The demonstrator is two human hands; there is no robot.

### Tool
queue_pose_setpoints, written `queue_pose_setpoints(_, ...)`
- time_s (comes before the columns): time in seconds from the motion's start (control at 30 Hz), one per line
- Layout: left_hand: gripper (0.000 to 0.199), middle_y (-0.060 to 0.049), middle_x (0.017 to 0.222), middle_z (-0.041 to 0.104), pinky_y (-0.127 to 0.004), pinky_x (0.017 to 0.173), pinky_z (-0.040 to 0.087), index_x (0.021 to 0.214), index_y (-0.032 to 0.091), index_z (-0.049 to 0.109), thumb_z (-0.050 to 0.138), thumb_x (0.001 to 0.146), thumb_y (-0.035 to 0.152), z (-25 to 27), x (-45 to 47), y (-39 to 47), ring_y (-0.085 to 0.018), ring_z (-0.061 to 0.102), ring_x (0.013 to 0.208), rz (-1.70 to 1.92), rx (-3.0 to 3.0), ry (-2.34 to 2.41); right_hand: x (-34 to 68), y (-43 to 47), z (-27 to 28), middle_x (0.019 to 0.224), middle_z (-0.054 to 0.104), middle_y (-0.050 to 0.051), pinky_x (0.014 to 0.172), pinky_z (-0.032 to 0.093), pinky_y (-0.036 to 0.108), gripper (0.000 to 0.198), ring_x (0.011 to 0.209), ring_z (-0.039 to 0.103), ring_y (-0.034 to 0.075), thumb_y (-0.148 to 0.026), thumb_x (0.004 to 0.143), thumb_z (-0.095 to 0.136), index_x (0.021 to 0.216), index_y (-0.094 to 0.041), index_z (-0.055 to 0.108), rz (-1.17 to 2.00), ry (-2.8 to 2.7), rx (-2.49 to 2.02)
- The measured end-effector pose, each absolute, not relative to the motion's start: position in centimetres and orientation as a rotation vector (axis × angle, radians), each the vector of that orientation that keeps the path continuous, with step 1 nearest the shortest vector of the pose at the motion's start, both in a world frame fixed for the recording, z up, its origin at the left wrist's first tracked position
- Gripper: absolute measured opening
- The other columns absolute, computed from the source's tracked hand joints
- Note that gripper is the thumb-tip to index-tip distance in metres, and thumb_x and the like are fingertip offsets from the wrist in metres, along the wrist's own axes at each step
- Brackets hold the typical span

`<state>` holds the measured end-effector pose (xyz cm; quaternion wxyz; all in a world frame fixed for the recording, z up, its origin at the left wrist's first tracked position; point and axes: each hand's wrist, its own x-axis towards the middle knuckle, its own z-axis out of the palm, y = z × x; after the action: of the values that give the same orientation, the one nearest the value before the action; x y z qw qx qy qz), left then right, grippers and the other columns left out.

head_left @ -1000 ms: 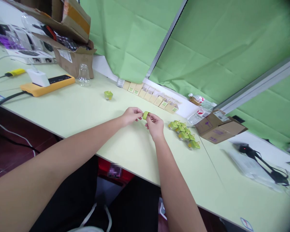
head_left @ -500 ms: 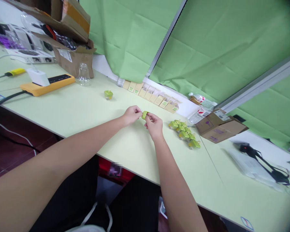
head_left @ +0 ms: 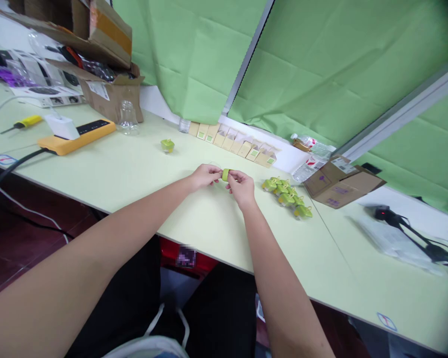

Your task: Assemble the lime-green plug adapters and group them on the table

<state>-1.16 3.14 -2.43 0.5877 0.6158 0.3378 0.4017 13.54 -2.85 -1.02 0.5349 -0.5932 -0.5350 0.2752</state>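
Between my hands, over the middle of the table, is a small green lid-like piece (head_left: 226,174). My right hand (head_left: 241,188) pinches it from the right with thumb and fingers. My left hand (head_left: 206,176) is closed at its left side, fingertips pinched together; a thin clear loop shows just above them, but what the fingers hold is too small to make out. To the right lies a cluster of several small green-topped containers (head_left: 285,198) with loops on top. One more green-topped container (head_left: 168,145) stands apart, farther back on the left.
Small cardboard boxes (head_left: 242,148) line the table's back edge. At left are a yellow power strip (head_left: 97,132), a clear jar (head_left: 127,119), a yellow screwdriver (head_left: 28,121) and an open carton (head_left: 114,99). Plastic bottles (head_left: 309,171), another carton (head_left: 334,189) and a black headset (head_left: 414,236) occupy the right.
The camera view has shifted slightly. The green piece is turned a little, and my left fingers have drawn closer together beside it; a thin clear loop now shows above them.
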Motion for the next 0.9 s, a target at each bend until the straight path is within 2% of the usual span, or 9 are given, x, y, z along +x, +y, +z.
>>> queue_pose_setpoints(0.23, 0.008, -0.003, 0.075, 0.065, -0.022, 0.058, 0.04, 0.084, 0.012, 0.064, 0.059, 0.085, 0.019, -2.18, -0.83, 2.91, -0.01, 0.059, 0.062, 0.899, 1.454, 0.81, 13.45, -2.89, -1.31, 0.086, 0.073, 0.004, 0.05, 0.05, 0.023, 0.03, 0.053, 0.06, 0.01, -0.039, 0.075, 0.064, 0.096, -0.019, 0.073, 0.563, -1.37, -1.456)
queue_pose_setpoints(0.53, 0.013, -0.004, 0.079, 0.066, -0.023, 0.059, 0.041, 0.087, 0.015, 0.057, 0.046, 0.092, 0.019, -2.02, -0.54, 2.55, -0.012, 0.063, 0.068, 0.87, 1.512, 0.842, 13.48, -2.93, -1.2, 0.09, 0.072, 0.004, 0.046, 0.046, 0.02, 0.032, 0.057, 0.063, 0.011, -0.038, 0.076, 0.062, 0.1, -0.019, 0.073, 0.6, -1.381, -1.442)
queue_pose_setpoints(0.7, 0.009, -0.002, 0.077, 0.064, -0.022, 0.055, 0.039, 0.084, 0.014, 0.056, 0.051, 0.09, 0.019, -2.08, -0.47, 2.47, -0.01, 0.061, 0.063, 0.899, 1.541, 0.834, 13.77, -2.67, -1.46, 0.081, 0.071, 0.003, 0.042, 0.045, 0.019, 0.028, 0.059, 0.065, 0.013, -0.034, 0.073, 0.06, 0.093, -0.018, 0.073, 0.63, -1.321, -1.467)
queue_pose_setpoints(0.9, 0.011, -0.003, 0.076, 0.067, -0.021, 0.056, 0.043, 0.086, 0.012, 0.067, 0.065, 0.085, 0.023, -2.08, -0.73, 2.54, -0.008, 0.058, 0.058, 0.993, 1.514, 0.795, 14.19, -2.5, -1.51, 0.076, 0.071, 0.004, 0.041, 0.045, 0.019, 0.03, 0.059, 0.064, 0.014, -0.033, 0.07, 0.063, 0.091, -0.016, 0.075, 0.642, -1.265, -1.47)
